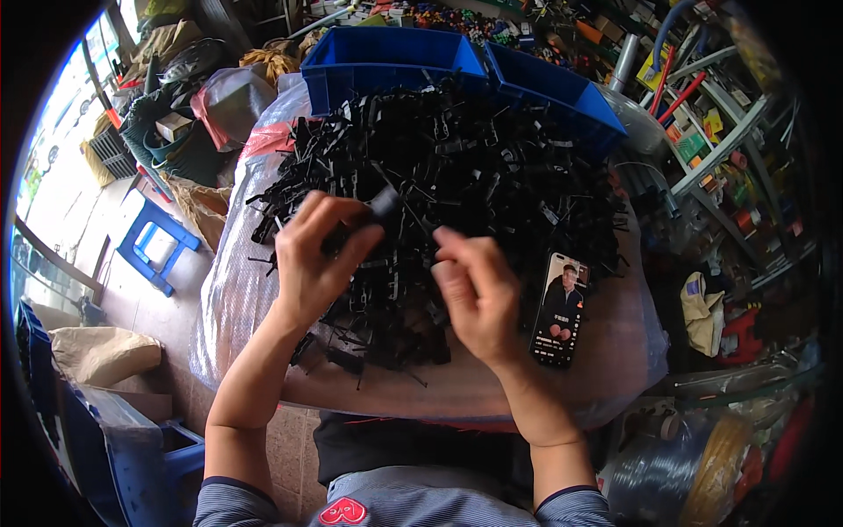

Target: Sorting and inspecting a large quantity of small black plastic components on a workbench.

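Observation:
A large heap of small black plastic parts (pixel 457 158) with thin prongs covers most of the table. Over its near left part, my left hand (pixel 307 255) is closed, pinching a dark part (pixel 384 204) that is smeared by motion and whose kind I cannot make out. My right hand (pixel 479 294) hovers above the heap's near side, apart from the left. Its thumb and forefinger are drawn together, and whatever may be between them is too small or hidden to name. A lit phone (pixel 559 307) lies just right of my right hand.
Two blue plastic bins (pixel 395 75) (pixel 553 97) stand behind the heap. Clear plastic sheeting (pixel 233 299) wraps the table's edge. A blue stool (pixel 158 241) is on the floor at left. Metal shelving (pixel 720 158) crowds the right, with a wire coil (pixel 663 465) below.

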A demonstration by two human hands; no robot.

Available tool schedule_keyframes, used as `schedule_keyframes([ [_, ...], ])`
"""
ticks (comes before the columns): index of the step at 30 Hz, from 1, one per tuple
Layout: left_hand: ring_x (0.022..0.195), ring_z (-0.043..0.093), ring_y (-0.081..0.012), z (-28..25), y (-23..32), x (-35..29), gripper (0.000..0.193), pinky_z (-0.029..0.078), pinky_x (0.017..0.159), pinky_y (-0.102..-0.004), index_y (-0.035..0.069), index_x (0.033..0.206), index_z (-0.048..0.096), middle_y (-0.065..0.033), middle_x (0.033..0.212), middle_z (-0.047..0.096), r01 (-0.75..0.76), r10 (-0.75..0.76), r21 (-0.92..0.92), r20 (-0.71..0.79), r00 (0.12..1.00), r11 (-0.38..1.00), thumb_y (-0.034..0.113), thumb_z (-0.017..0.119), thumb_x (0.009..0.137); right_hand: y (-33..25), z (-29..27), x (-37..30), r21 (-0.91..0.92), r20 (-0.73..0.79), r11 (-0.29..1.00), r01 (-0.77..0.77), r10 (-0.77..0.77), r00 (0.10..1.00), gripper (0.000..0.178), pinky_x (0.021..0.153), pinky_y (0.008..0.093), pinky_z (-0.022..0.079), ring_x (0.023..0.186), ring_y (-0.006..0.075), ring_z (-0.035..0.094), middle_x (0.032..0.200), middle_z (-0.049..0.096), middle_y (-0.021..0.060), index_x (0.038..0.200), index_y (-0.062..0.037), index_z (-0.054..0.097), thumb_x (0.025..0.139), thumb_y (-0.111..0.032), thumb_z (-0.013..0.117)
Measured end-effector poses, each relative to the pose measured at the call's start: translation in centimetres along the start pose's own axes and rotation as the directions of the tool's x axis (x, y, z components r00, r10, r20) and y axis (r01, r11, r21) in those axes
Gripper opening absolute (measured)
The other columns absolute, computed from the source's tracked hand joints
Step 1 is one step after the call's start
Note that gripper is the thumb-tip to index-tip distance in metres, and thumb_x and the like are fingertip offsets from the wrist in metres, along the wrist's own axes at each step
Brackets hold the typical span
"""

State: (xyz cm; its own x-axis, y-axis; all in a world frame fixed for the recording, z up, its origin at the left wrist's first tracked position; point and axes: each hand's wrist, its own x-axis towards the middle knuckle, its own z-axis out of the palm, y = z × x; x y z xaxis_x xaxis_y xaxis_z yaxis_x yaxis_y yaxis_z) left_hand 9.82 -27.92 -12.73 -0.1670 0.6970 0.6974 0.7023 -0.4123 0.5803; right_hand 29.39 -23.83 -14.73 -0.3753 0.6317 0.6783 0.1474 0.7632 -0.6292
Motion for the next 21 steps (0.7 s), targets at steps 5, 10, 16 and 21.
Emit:
schedule_keyframes([
  [5, 0.062, 0.059, -0.0240, 1.3, 2.0, -1.7, 0.028, 0.047, 0.050, -0.0299, 0.005, 0.091, 0.063, -0.0076, 0.079, 0.058, -0.247, 0.282, -0.152, 0.287, 0.915, 0.957, 0.010, 0.074, 0.066, 0.1, -0.5, 0.2, 0.625, 0.203, 0.680, -0.383, 0.332, 0.921, 0.036, 0.075, 0.0234, 0.046, 0.082, 0.0118, 0.057, 0.100, 0.063, 0.0104, 0.120, 0.0027, 0.051, 0.093, -0.021, 0.053],
  [10, 0.070, 0.056, -0.0121, 1.9, 2.0, -1.8, 0.031, 0.044, 0.066, -0.0242, 0.001, 0.095, 0.063, -0.0044, 0.080, 0.059, 0.237, -0.070, -0.422, 0.374, 0.925, 0.875, 0.012, 0.075, 0.068, -0.6, -0.3, 0.1, 0.561, 0.011, 0.772, -0.300, 0.355, 0.935, 0.032, 0.077, 0.0250, 0.048, 0.081, 0.0143, 0.061, 0.094, 0.065, 0.0118, 0.119, 0.0017, 0.051, 0.091, -0.013, 0.054],
  [16, 0.077, 0.053, -0.0091, 2.6, 1.0, -2.1, 0.024, 0.042, 0.068, -0.0230, -0.002, 0.086, 0.063, -0.0030, 0.085, 0.058, 0.506, -0.279, -0.513, 0.456, 0.845, 0.693, 0.016, 0.075, 0.074, 0.3, -0.2, -0.4, 0.548, -0.044, 0.818, -0.176, 0.238, 0.970, 0.027, 0.079, 0.0278, 0.050, 0.089, 0.0154, 0.061, 0.099, 0.064, 0.0137, 0.114, 0.0005, 0.051, 0.090, -0.009, 0.055],
  [21, 0.080, 0.055, -0.0118, 2.5, 0.9, -2.8, 0.018, 0.043, 0.070, -0.0235, -0.002, 0.088, 0.063, -0.0058, 0.091, 0.059, 0.370, -0.219, -0.546, 0.322, 0.921, 0.752, 0.003, 0.072, 0.073, -0.4, -0.2, -0.2, 0.409, 0.247, 0.848, -0.338, 0.254, 0.935, 0.022, 0.090, 0.0273, 0.044, 0.104, 0.0161, 0.055, 0.115, 0.058, 0.0135, 0.109, 0.0012, 0.055, 0.089, -0.008, 0.056],
])
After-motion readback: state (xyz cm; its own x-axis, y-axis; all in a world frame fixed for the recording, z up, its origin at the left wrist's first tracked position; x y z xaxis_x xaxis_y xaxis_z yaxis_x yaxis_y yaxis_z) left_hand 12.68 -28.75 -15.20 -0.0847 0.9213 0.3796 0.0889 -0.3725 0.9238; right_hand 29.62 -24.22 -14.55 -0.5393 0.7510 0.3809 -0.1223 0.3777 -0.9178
